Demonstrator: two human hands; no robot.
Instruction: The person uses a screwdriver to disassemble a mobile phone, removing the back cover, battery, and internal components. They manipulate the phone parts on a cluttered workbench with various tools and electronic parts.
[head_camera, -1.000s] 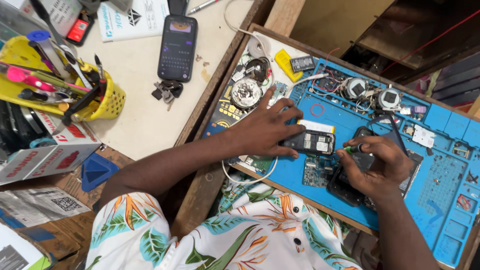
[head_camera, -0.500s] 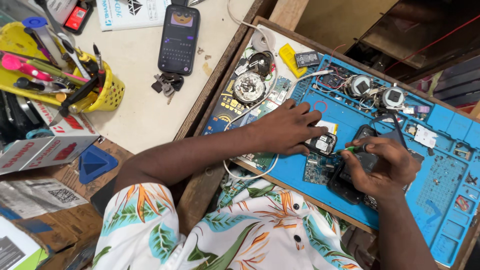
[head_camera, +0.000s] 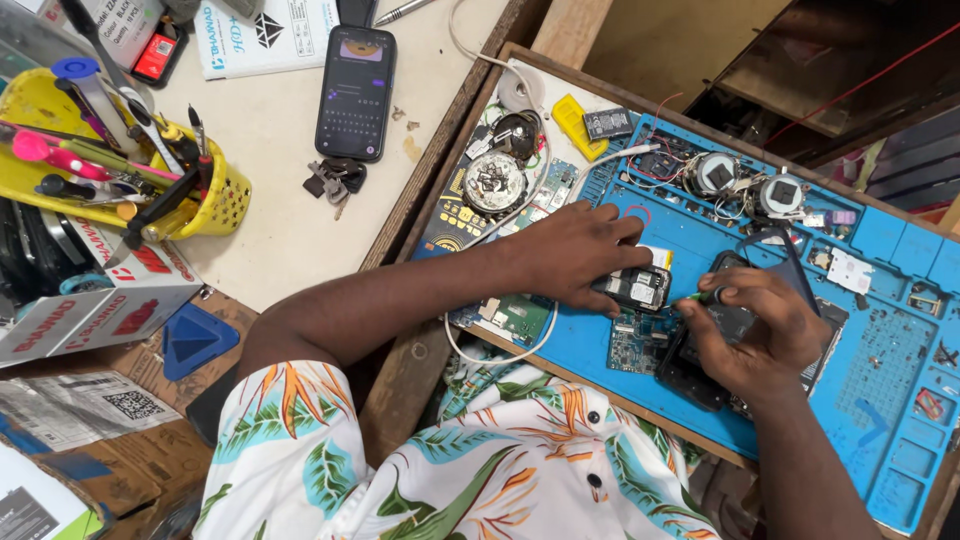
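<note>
Bright even daylight, soft shadows, sharp focus, dim upper-right corner.
</note>
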